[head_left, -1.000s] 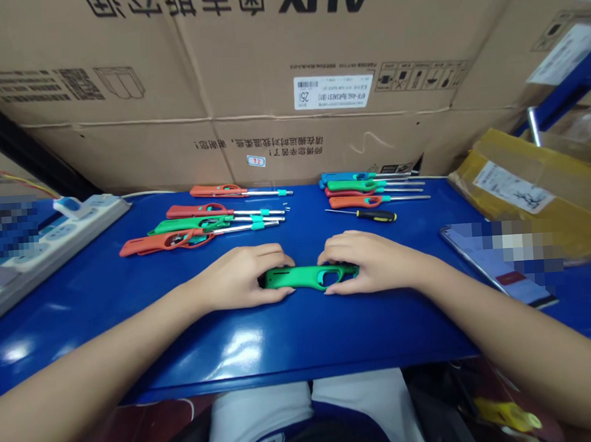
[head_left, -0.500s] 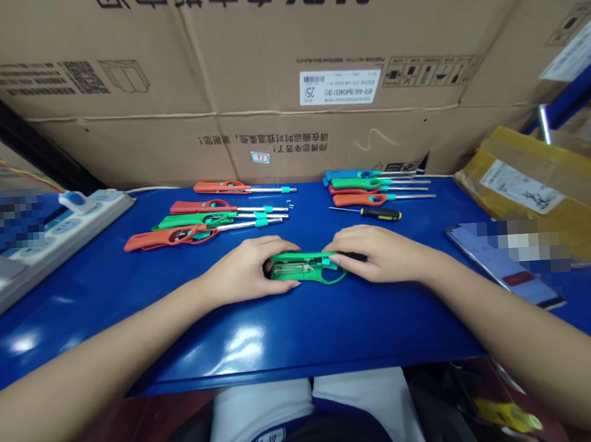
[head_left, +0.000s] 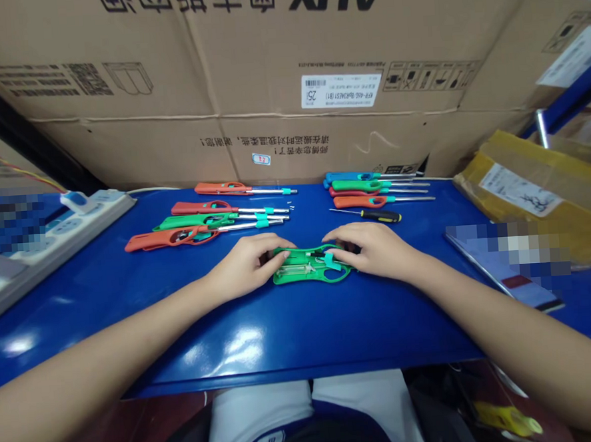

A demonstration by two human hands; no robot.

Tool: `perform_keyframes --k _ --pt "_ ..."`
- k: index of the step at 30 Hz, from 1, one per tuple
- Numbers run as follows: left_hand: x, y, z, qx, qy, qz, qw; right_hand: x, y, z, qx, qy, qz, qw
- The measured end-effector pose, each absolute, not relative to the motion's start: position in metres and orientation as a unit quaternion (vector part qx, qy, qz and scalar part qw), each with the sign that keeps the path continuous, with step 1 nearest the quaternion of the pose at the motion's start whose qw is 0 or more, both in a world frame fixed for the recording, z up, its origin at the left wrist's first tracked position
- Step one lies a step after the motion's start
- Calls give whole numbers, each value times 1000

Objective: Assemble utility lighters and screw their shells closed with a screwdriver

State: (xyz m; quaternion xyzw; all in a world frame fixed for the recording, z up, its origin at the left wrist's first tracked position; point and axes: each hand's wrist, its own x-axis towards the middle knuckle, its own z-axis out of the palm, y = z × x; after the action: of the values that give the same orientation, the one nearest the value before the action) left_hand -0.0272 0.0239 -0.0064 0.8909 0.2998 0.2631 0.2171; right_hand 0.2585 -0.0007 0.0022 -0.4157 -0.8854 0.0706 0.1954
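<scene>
A green lighter body (head_left: 299, 278), its inside showing, lies low over the blue table in front of me. In its left part sits a clear fuel tank (head_left: 294, 270), and a teal trigger (head_left: 333, 261) shows near the finger loop. My left hand (head_left: 251, 267) grips the left end, thumb along the upper edge. At the right end, my right hand (head_left: 377, 249) is closed with its thumb by the teal trigger and its forefinger on the far edge. Whether a metal tube lies under the right fingers is hidden.
Several lighters with orange, red and green bodies (head_left: 146, 241) lie at the back left. More lighters (head_left: 357, 202) are grouped at the back right, beside a black-and-yellow screwdriver (head_left: 382, 215). A power strip (head_left: 66, 228) stands left; a phone (head_left: 499, 268) and a taped package (head_left: 575, 210) are right.
The green lighter body has tipped so more of its inside faces up. My left thumb has moved from its near edge to the upper edge, and the teal trigger shows more.
</scene>
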Motion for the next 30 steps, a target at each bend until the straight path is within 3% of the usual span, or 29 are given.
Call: perform_keyframes --k 14,21,26,30 --pt "-20 19 -8 876 303 320 197 252 -3 2 -438 -866 55 235" --pt "-20 20 -7 872 313 328 185 249 -4 8 -415 -848 45 327" --pt "-18 17 -4 869 319 330 186 245 -9 10 -392 -888 14 241" --pt "-17 15 -4 869 317 330 186 242 -9 7 -383 -892 10 241"
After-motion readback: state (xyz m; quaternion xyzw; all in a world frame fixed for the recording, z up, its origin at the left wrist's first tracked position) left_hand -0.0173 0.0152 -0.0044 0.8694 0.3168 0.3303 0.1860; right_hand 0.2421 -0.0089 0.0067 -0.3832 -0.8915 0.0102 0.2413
